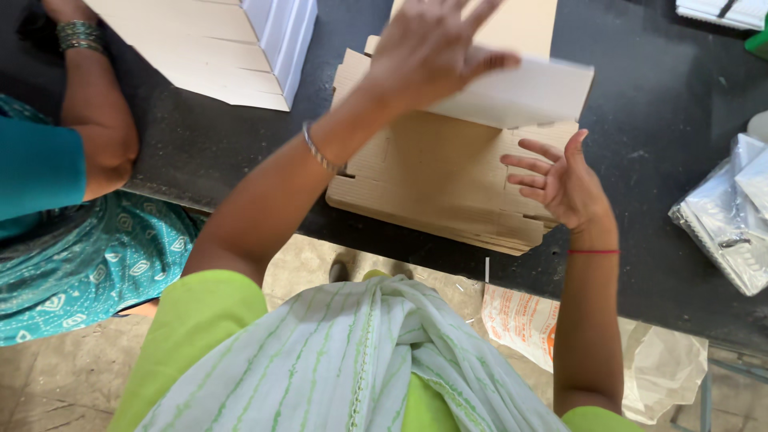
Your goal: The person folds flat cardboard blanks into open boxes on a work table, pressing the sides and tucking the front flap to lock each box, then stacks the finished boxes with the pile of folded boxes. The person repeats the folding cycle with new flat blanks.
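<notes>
A flat white rectangular cardboard panel point(520, 94) lies tilted across a stack of flat brown die-cut cardboard blanks point(436, 188), which sits on the dark worktop point(664, 120) at its near edge. The left hand point(436, 48) rests on the left end of the white panel, fingers spread wide and palm down, pressing rather than gripping it; its fingertips are blurred and partly cut off by the top edge of the view. The right hand point(560, 182) hovers just below the panel's right end, above the right side of the brown stack, fingers apart and curled a little, holding nothing; whether it touches the stack is hard to tell.

At the upper left, another person's arm point(96, 112) with a beaded bracelet lies beside a pale folded cardboard sheet point(200, 48) and a white box point(284, 32), both cut off at the top. Clear plastic-wrapped packets point(732, 216) lie at the right edge, only partly in view.
</notes>
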